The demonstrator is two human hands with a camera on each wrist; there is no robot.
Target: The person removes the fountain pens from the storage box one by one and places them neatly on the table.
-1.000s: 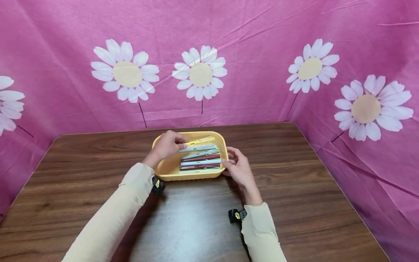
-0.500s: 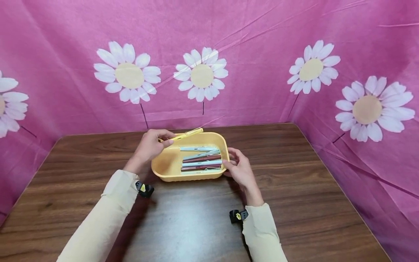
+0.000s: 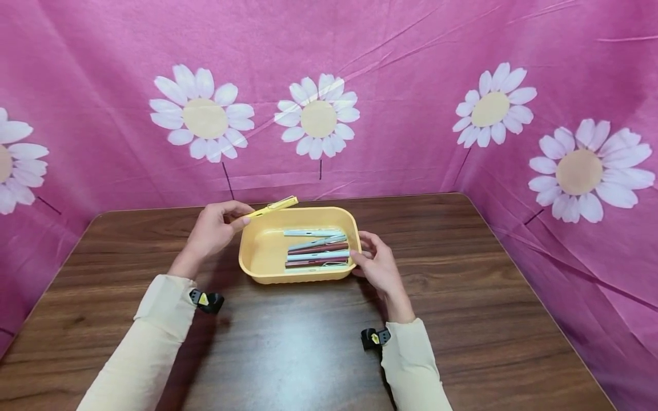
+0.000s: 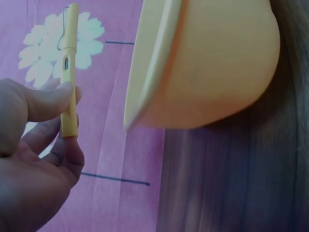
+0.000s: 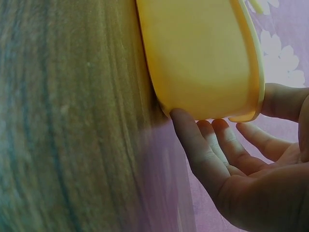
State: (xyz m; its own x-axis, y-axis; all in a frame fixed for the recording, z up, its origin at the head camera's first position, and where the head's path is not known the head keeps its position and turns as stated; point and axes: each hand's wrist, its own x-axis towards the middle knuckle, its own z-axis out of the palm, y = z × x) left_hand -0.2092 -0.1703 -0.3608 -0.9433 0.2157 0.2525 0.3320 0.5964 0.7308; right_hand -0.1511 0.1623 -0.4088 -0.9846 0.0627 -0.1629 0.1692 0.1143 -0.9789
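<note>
– Hands first: what in each?

– In the left hand [image 3: 209, 228], a yellow pen [image 3: 275, 206], pinched between thumb and fingers. At the right end of a yellow tray [image 3: 263, 251], the right hand [image 3: 379, 260], with thumb over the rim and fingertips against the outer wall.

– And under all that?

– Brown wood-grain tabletop [image 3: 478, 274], reaching back to a daisy-printed pink cloth [image 3: 390, 142].

– Next in size?

– That same yellow tray, close to the tabletop's far edge and about midway between its side edges, long sides running left to right. Inside, toward the right end, other pens [image 3: 317, 256], light-blue and dark-red among them, laid nearly side by side.

– Where, then, the yellow pen?

– Raised near the yellow tray's far left corner; apart from its wall in the left wrist view. Hard to tell from the head view whether above the rim or just behind it.

– Nearer to which hand?

– Left, held there and jutting rightward past the fingertips. Well apart from the right hand.

– Long axis?

– Slantwise, mainly left to right, roughly like the other pens.

– Pointing where?

– Capped end rightward and toward the tabletop's far edge, opposite end back among the fingers. Smallest of all, a thin clip [image 4: 63, 29] along the cap.
</note>
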